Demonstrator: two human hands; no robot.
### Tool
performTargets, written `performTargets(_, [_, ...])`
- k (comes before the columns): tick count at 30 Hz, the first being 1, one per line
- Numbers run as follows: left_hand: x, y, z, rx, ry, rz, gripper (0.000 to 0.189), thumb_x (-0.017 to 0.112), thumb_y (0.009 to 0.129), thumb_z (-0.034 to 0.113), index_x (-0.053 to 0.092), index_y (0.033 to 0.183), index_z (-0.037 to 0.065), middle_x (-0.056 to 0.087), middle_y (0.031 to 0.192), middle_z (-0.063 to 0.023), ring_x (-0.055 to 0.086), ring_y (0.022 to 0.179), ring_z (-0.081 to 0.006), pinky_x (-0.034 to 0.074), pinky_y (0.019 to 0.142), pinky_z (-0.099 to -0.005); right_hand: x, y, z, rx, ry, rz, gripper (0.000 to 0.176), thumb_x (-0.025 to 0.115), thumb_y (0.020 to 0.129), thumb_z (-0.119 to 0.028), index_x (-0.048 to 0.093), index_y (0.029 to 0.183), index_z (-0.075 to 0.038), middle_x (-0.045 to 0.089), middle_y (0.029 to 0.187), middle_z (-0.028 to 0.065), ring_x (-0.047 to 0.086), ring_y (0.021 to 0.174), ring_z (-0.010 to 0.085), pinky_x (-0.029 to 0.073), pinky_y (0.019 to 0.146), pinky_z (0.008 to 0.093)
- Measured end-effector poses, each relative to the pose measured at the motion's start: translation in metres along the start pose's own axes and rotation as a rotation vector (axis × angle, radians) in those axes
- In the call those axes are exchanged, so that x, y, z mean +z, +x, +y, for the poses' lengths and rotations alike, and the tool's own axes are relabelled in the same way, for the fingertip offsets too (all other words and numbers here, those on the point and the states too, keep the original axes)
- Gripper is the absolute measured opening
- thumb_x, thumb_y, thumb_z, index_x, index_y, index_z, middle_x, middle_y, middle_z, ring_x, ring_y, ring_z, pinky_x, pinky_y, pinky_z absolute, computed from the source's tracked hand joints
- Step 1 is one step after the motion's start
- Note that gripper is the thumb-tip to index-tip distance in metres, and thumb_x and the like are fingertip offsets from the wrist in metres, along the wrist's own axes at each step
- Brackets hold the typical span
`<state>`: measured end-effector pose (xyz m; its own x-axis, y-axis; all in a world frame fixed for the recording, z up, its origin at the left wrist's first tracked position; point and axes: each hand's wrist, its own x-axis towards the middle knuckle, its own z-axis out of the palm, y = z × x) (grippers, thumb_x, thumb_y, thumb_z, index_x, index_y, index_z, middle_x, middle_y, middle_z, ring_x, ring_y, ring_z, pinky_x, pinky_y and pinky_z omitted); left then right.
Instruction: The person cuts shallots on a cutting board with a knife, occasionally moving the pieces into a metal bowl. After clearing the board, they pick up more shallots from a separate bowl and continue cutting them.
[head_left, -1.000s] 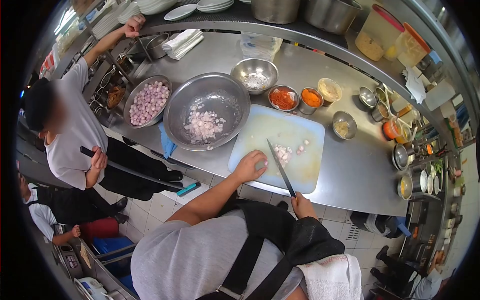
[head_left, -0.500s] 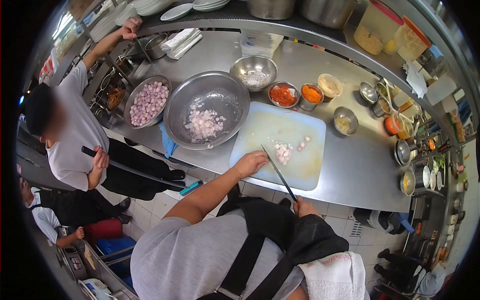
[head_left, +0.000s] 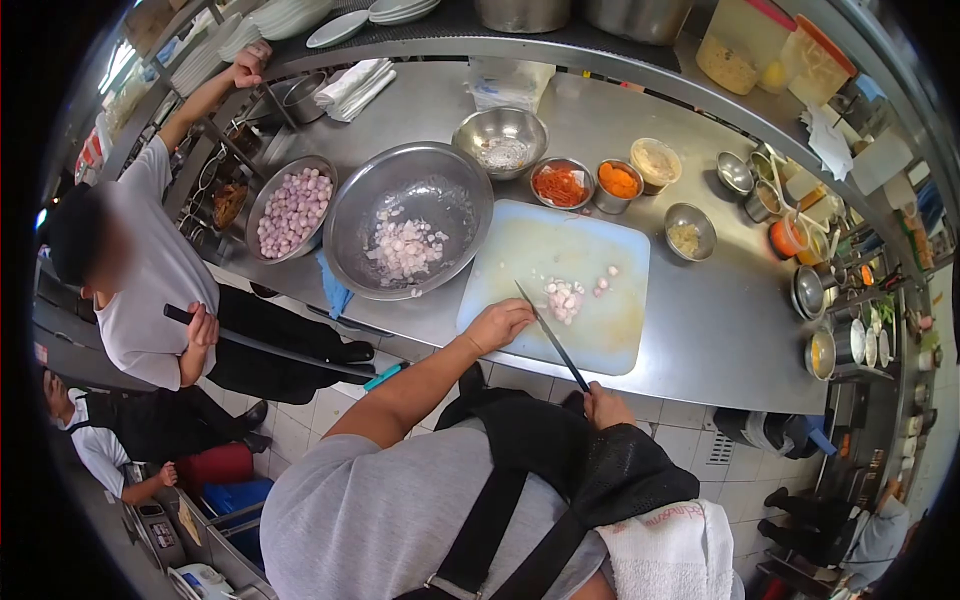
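My right hand is wrapped round the handle of a long knife at the front edge of the cutting board. The blade slants up and left across the board. Near its tip, my left hand rests over the board with its fingers pressed together; whatever they hold is too small to name. A small heap of pale shallot pieces lies right of the blade, with a few more beside it. Left of the board, a large metal bowl holds sliced pale pieces.
A bowl of purple shallots stands at the left. Behind the board are an empty-looking metal bowl, shredded orange food, a cup of orange food and a small bowl. A person stands at the left, holding a dark long object.
The whole view has shifted slightly. Both hands and the knife keep nearly the same position over the board.
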<state>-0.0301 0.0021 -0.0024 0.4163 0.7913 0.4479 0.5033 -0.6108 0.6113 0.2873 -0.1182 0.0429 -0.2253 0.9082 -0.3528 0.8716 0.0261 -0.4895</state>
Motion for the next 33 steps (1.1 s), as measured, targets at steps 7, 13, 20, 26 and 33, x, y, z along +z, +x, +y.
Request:
performTargets(7, [0.000,0.013,0.004,-0.062,0.016,-0.064,0.011,0.074,0.094,0.006,0.078,0.104,0.004,0.073,0.110,-0.0122,0.072,0.101,-0.0336,0.060,0.090,-0.0428,-0.001,0.014,0.017,0.003,0.116,0.047,0.028,0.059,0.108,-0.030,0.063,0.116,-0.004,0.074,0.093,0.0293,0.070,0.091,0.0523,0.054,0.081,0.0614])
performTargets(13, [0.009,0.023,0.016,-0.379,0.092,-0.154,0.015,0.077,0.090,0.012,0.077,0.102,0.003,0.070,0.105,-0.0145,0.071,0.100,-0.0369,0.059,0.090,-0.0467,0.002,0.009,0.017,0.015,0.073,0.043,0.026,0.059,0.108,-0.029,0.062,0.113,-0.003,0.073,0.092,0.0302,0.070,0.090,0.0522,0.054,0.080,0.0620])
performTargets(20, [-0.007,0.013,0.019,-0.084,0.028,-0.079,0.011,0.072,0.090,0.004,0.074,0.100,0.000,0.069,0.110,-0.0143,0.069,0.104,-0.0368,0.058,0.091,-0.0456,-0.010,-0.001,0.005,0.005,-0.008,0.062,0.024,0.059,0.107,-0.026,0.061,0.117,-0.004,0.073,0.087,0.0308,0.071,0.087,0.0537,0.055,0.078,0.0652])
performTargets(26, [0.000,0.010,0.001,-0.049,0.043,-0.173,0.011,0.069,0.094,0.003,0.075,0.101,-0.001,0.072,0.114,-0.0128,0.070,0.106,-0.0343,0.059,0.094,-0.0428,-0.008,-0.003,-0.005,0.016,-0.121,0.007,0.025,0.058,0.107,-0.026,0.060,0.120,-0.005,0.074,0.089,0.0300,0.072,0.087,0.0530,0.055,0.077,0.0642])
performTargets(33, [0.002,0.007,0.001,-0.031,0.071,-0.126,0.011,0.069,0.093,0.002,0.075,0.102,-0.001,0.073,0.114,-0.0125,0.071,0.106,-0.0339,0.059,0.093,-0.0424,-0.006,0.002,-0.007,0.014,-0.086,-0.004,0.026,0.056,0.108,-0.027,0.060,0.124,-0.007,0.074,0.090,0.0296,0.072,0.088,0.0527,0.056,0.079,0.0646])
